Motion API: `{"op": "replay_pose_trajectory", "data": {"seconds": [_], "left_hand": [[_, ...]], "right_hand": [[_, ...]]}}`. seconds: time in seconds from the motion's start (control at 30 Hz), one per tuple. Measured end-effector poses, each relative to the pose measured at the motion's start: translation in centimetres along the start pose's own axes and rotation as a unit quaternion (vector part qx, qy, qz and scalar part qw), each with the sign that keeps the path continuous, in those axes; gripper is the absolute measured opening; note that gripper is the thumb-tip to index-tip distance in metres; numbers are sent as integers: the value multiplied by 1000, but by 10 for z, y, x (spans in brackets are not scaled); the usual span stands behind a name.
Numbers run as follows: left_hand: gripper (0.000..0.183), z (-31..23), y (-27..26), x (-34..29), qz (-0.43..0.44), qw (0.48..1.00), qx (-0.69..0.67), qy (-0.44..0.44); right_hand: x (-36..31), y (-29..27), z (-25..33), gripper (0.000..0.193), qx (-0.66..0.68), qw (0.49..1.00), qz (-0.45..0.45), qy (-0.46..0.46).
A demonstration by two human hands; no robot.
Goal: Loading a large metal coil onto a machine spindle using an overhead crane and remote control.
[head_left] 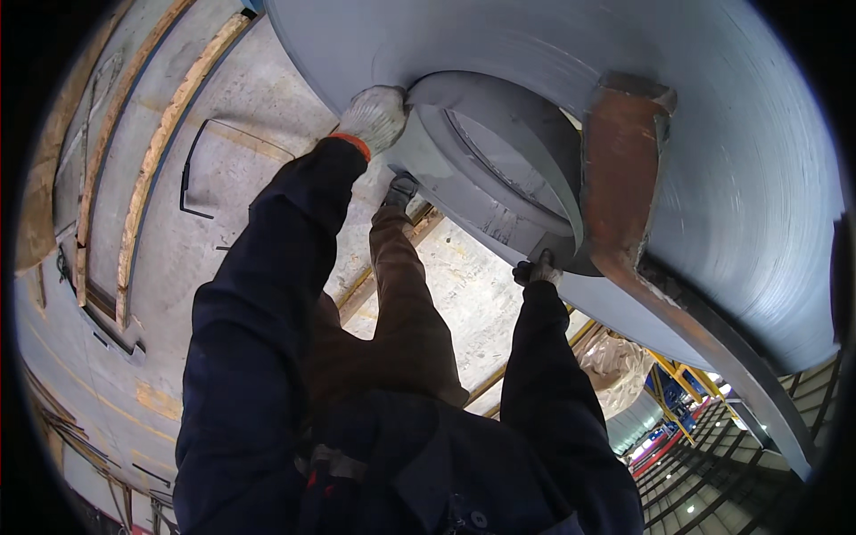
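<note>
A large grey metal shell (740, 160) with a curved, scuffed surface fills the upper right. Set against it is a grey metal ring (526, 109), wide and round, with an opening through its middle. My left hand (374, 120), in a pale knit glove with an orange cuff, grips the ring's left edge; its fingertips are hidden. Lower down on the right, my gloved right hand (540, 267) pinches the ring's bottom edge, thumb on the near face. Both arms stretch forward in dark sleeves.
A rust-brown steel bar (620, 169) curves down the shell right of the ring. Long wooden strips (165, 160) and a bent black rod (185, 174) lie on the concrete floor at left. Plastic-wrapped material (615, 370) and yellow framework (682, 379) stand at lower right.
</note>
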State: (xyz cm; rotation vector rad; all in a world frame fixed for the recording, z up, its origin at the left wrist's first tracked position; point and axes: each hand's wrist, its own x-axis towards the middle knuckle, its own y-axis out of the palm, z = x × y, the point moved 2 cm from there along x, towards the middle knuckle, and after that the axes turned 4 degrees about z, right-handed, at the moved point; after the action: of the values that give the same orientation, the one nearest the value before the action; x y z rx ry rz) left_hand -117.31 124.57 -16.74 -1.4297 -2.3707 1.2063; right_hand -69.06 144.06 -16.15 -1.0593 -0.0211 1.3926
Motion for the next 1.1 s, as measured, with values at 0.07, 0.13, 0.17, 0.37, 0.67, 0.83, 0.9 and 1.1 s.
{"op": "replay_pose_trajectory", "data": {"seconds": [0.07, 0.13, 0.17, 0.37, 0.67, 0.83, 0.9, 1.1], "left_hand": [[40, -3, -2, 6, 22, 1000, 4, -16], [43, 0, 6, 15, 8, 1000, 8, -27], [45, 2, 9, 19, 0, 999, 10, -33], [62, -18, -7, 25, 28, 995, 79, -62], [73, -26, -3, 35, 33, 990, 71, -119], [77, -9, 3, 43, 43, 990, 65, -122], [76, -4, 8, 46, 23, 991, 81, -102], [69, 9, 19, 59, 24, 993, 35, -112]], "right_hand": [[8, -4, -6, 47, 11, 1000, -4, 25], [21, 0, -1, 54, 10, 998, 6, 60], [24, 0, 0, 57, 11, 997, 12, 77], [42, -7, -12, 85, 82, 985, 75, 131], [28, -20, 27, 69, -464, 725, 253, -441], [-59, -31, 77, 29, -529, 610, 116, -578], [-75, -23, 92, 32, -531, 615, 40, -582], [-52, -1, 84, 37, -574, 690, -43, -438]]}}
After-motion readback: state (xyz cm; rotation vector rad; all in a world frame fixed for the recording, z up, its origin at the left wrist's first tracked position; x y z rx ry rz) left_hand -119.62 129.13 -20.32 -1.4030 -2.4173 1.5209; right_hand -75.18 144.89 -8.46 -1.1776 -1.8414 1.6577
